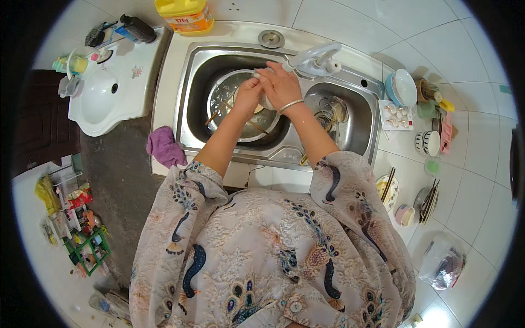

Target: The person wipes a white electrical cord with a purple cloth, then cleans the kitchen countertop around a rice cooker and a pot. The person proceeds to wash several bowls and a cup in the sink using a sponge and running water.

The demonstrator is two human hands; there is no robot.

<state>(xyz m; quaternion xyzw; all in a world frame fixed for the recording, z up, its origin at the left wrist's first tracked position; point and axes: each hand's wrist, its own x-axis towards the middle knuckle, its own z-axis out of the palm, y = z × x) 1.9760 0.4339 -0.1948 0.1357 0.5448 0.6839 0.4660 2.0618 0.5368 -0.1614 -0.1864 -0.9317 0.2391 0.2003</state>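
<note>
My left hand (249, 94) and my right hand (281, 86), a bangle on its wrist, meet over the left sink basin (191, 82), right by the spout of the white faucet (314, 57). Both are closed around a pale, shiny thing (266, 102), mostly hidden by the fingers; its kind cannot be made out. Below them a round metal bowl (211, 100) stands in the basin with water in it. Chopsticks (257, 127) lean on its rim at the left and the front.
The right basin (358, 128) holds wire utensils (331, 112). A purple cloth (165, 146) hangs at the counter's left front edge. Behind stands a yellow jug (186, 16). Bowls (403, 90), an egg tray (396, 116) and a plate with chopsticks (386, 188) occupy the right counter.
</note>
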